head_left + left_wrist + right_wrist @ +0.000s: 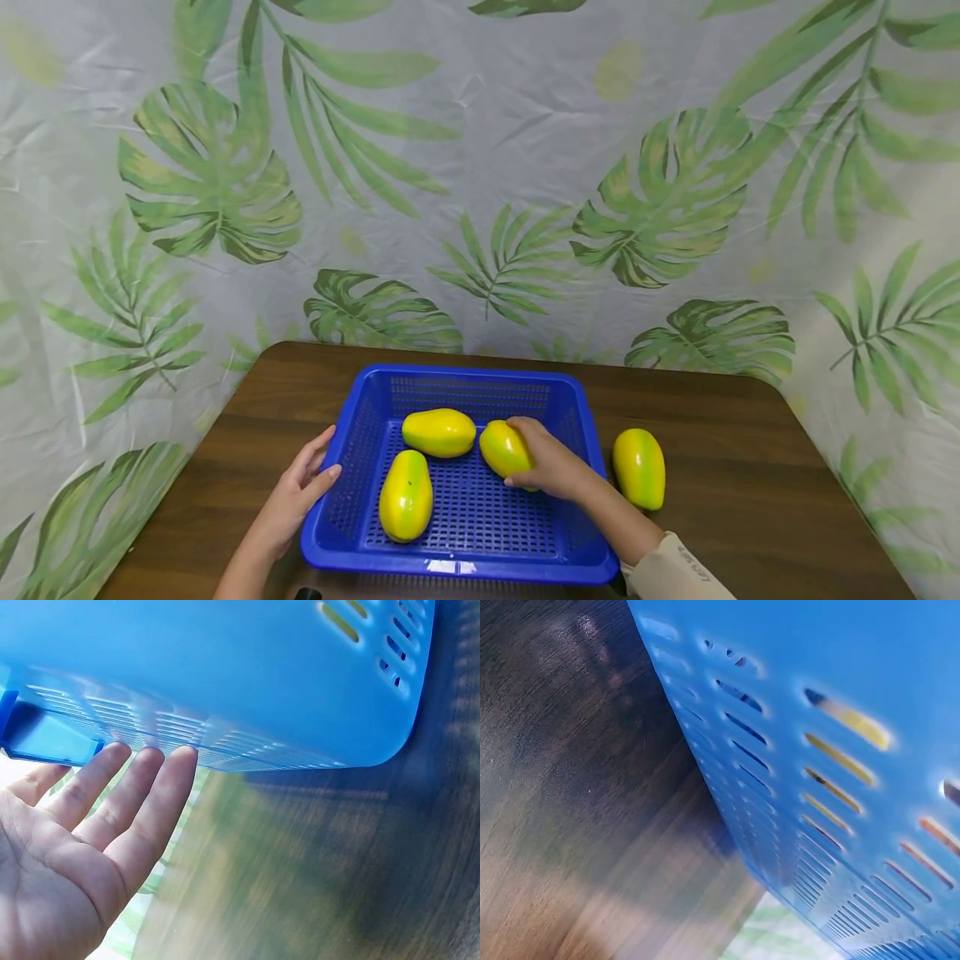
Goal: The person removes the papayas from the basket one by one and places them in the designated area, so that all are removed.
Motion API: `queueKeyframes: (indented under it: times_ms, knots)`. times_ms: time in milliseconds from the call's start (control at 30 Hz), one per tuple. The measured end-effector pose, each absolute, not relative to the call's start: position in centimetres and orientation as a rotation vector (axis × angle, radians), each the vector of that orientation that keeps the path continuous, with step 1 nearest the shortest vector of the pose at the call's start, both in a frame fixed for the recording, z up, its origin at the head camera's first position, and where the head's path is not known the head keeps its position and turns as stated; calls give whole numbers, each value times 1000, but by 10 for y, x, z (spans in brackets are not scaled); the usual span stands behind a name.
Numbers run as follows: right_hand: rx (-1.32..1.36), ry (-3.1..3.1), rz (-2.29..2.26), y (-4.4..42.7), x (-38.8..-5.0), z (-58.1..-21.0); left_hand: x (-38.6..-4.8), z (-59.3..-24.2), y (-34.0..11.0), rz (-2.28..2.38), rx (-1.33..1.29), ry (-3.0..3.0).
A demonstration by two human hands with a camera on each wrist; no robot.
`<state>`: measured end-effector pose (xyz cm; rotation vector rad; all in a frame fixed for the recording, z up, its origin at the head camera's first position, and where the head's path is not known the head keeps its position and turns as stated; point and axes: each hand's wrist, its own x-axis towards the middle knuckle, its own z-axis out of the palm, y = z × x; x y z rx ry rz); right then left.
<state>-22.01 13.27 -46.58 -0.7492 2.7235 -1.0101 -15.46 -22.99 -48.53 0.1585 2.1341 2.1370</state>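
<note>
A blue perforated basket holds three yellow-green fruits. My right hand reaches over the basket's right side and grips the rightmost fruit inside, thumb on the near side and fingers over the top. Two more lie to its left: one sideways, one pointing lengthwise. At the left rim, my left hand touches the basket; in the left wrist view its fingers are extended against the outer wall. The right wrist view shows the basket wall, with the right hand not clearly visible.
Outside the basket, on its right, another yellow-green fruit lies on the brown wooden table. A leaf-patterned cloth hangs behind the table. A small black object shows at the bottom edge.
</note>
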Motion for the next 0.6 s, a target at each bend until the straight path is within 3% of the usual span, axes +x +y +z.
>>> queueKeyframes:
  times_ms: [600]
  knots:
    - [-795,2712,-1055,133,-219,-462,-156,-488,-231,2150,195,2117]
